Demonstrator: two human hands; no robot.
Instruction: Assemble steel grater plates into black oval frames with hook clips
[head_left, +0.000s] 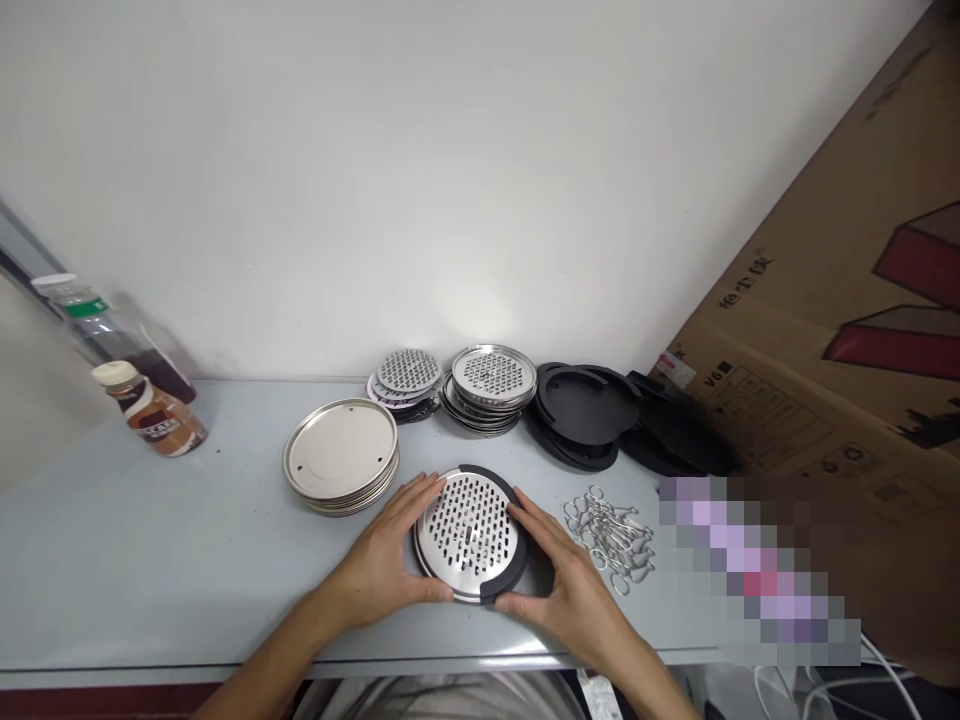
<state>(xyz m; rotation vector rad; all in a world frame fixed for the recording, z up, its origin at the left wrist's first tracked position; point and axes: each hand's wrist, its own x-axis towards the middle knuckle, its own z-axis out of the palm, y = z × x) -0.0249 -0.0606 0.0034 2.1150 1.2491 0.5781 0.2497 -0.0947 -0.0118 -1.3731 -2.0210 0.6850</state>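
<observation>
On the table in front of me lies a round metal disc with slotted holes (471,535), with a black rim piece (512,570) round its right side. My left hand (390,560) grips the disc's left edge, thumb at the front and fingers behind. My right hand (559,580) grips the black rim from the right in the same way. Left of the disc stands a stack of plain metal plates (341,450). To the right sits a pile of thin wire pieces with ring ends (611,535). The disc's underside is hidden.
Along the wall stand a stack of small perforated discs (409,372), a stack of rimmed perforated discs (495,375) and black round trays (589,405). Two bottles, one brown (154,415) and one clear (124,335), are at left. A large cardboard box (810,380) leans at right.
</observation>
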